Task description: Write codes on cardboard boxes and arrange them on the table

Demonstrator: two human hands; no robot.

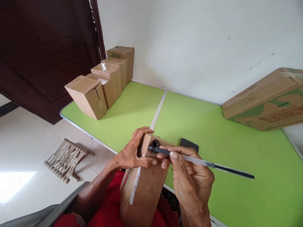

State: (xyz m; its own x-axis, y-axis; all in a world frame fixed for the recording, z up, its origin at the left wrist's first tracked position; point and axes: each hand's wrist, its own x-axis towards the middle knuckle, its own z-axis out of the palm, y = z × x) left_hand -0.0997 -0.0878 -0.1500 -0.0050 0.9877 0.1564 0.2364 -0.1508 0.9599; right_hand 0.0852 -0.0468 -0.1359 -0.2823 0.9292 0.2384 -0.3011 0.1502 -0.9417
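Observation:
A brown cardboard box (144, 192) stands on end against my lap at the near edge of the green table (236, 151). My left hand (132, 153) is wrapped round the box's top end. My right hand (189, 176) pinches a long pen (203, 163), its tip touching the box's top face beside a dark round mark (155, 145). The pen's dark cap end points right over the table. A black phone (189, 144) lies flat just behind my right hand.
A row of several taped cardboard boxes (101, 85) lines the table's far left corner. A larger printed box (267, 101) rests tilted at the right against the white wall. A dark wooden door and a woven stool (66, 157) are on the left.

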